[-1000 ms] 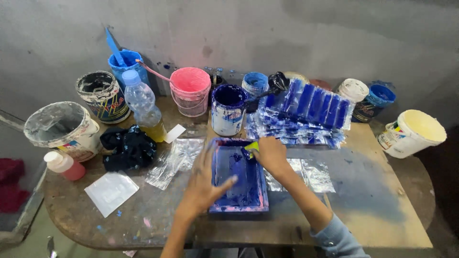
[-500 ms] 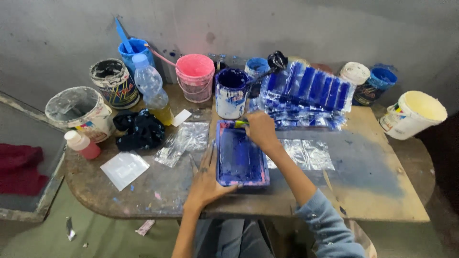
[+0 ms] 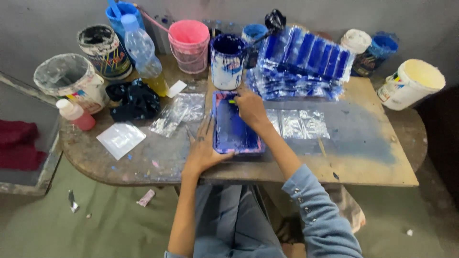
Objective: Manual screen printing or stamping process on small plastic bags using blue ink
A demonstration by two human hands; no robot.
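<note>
Left hand (image 3: pixel 203 149) spread flat, pinning the blue printing frame (image 3: pixel 235 125) at the bench's (image 3: pixel 363 157) near edge to steady it; right hand (image 3: pixel 251 109) grips a small tool at its far end, beside the blue-stained bucket (image 3: pixel 226 62).

The right hand (image 3: pixel 251 109) lies over the top corner of the blue printing frame (image 3: pixel 234 126), so whatever its fingers pinch there is hidden apart from a sliver of yellow-green. The left hand (image 3: pixel 203 148) covers the frame's lower left edge. The blue bucket (image 3: pixel 125 12) at the back is cut by the top edge, along with the stick standing in it. Behind the stack of blue-printed plastic pouches (image 3: pixel 301 62), a small blue tub (image 3: pixel 252 32) shows only its rim. The red cloth (image 3: pixel 16 143) runs off the left edge. The bits lying on the floor (image 3: pixel 71 200) are too small to identify.
</note>
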